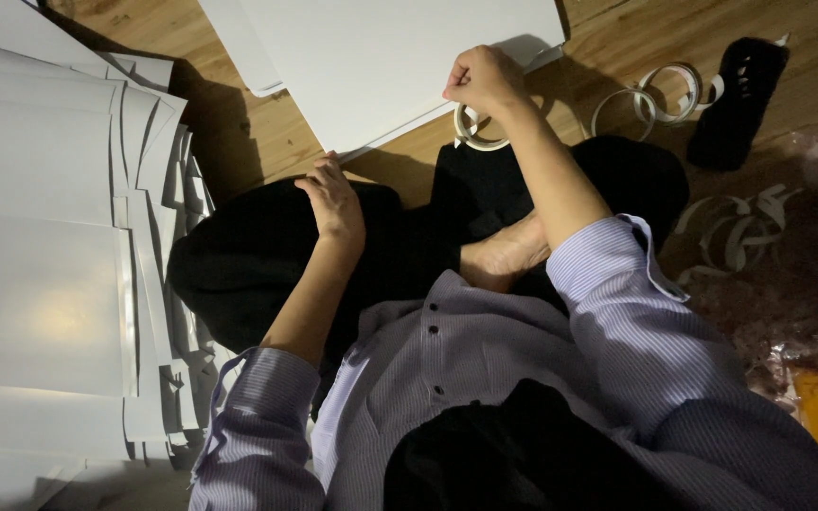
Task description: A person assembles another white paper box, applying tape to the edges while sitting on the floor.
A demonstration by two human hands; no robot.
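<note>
The right hand (pixel 483 80) is clenched over the white flat card sheet (pixel 400 57) — a white tape roll (pixel 473 131) just below its fingers. The left hand (pixel 333 201) rests loose-fingered on the black-trousered knee (pixel 248 255).

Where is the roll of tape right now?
In the head view, the roll of tape lies on the wooden floor, just under the right hand, at the edge of the big white sheet.

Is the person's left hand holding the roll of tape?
No. The left hand rests on the dark trouser leg, while the right hand is fisted above the tape roll.
</note>
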